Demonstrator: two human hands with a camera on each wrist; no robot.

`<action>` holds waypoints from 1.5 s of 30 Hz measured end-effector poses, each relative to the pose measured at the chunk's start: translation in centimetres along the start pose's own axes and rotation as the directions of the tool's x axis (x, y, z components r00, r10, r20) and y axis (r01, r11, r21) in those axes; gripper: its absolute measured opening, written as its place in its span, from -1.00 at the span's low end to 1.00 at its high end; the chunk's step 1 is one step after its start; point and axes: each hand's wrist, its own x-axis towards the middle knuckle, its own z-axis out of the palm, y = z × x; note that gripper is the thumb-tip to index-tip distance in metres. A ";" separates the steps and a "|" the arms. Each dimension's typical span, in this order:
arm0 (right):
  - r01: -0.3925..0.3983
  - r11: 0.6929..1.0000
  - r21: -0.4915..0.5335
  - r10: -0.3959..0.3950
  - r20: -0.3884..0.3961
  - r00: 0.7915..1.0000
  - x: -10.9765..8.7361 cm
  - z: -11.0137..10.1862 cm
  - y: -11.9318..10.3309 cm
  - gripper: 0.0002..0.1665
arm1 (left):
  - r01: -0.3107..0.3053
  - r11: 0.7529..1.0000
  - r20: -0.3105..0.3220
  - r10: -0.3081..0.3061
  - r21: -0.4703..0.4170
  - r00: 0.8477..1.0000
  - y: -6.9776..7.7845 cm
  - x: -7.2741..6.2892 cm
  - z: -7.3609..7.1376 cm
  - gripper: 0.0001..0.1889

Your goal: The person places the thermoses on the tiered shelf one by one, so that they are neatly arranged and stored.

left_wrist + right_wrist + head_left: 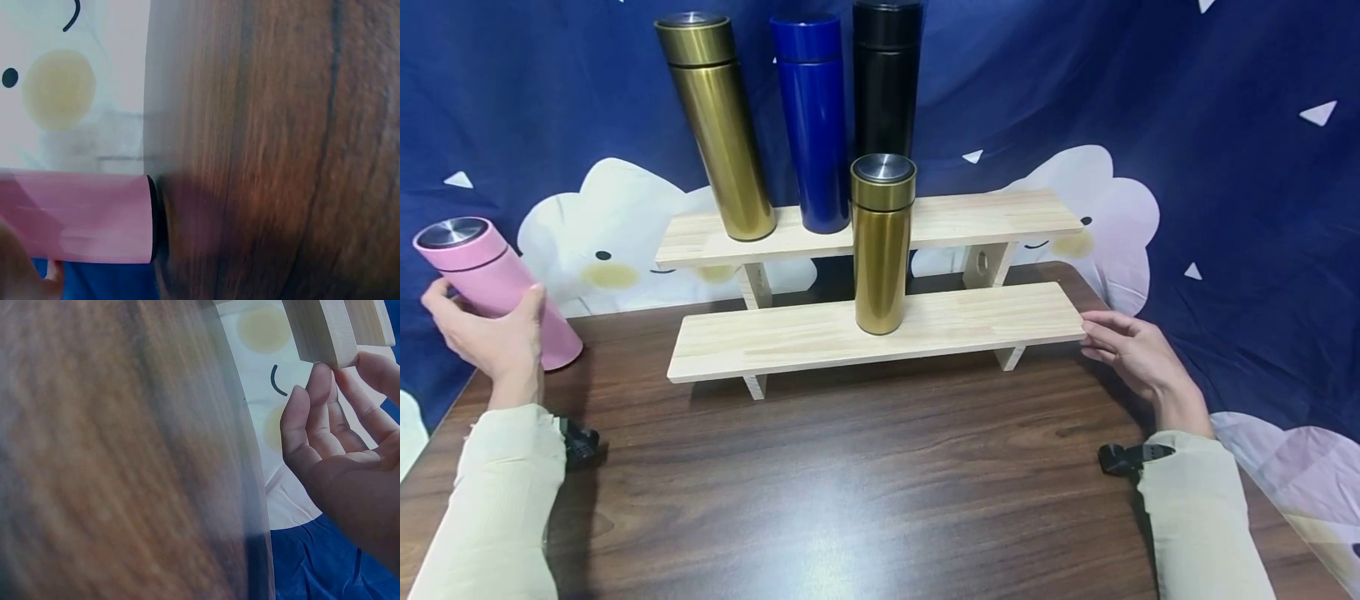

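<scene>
At the far left, my left hand (497, 333) grips a pink thermos bottle (505, 287) round its body, fingers behind it. In the left wrist view the thermos (94, 219) has its dark base at the wooden tabletop; whether it bears its weight there I cannot tell. On the right, my right hand (1138, 354) pinches the end of the lower board of a two-tier wooden shelf (985, 312). Thumb and fingertips meet the board's corner (340, 353) in the right wrist view. A shorter gold thermos (882, 258) stands upright on that lower board, near its middle.
The upper board (1000, 212) carries a tall gold thermos (718, 133), a blue thermos (812, 133) and a black thermos (886, 92) on its left half and middle. Behind hangs a dark blue cloth (1037, 75) with white clouds. The brown table (850, 467) spreads in front.
</scene>
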 end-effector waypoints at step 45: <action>0.000 1.000 -0.025 0.000 -0.008 1.000 -0.1 0.0 -0.1 -0.79 | -0.457 0.880 0.046 0.465 -0.126 0.884 8.4 -7.2 -1.7 -0.24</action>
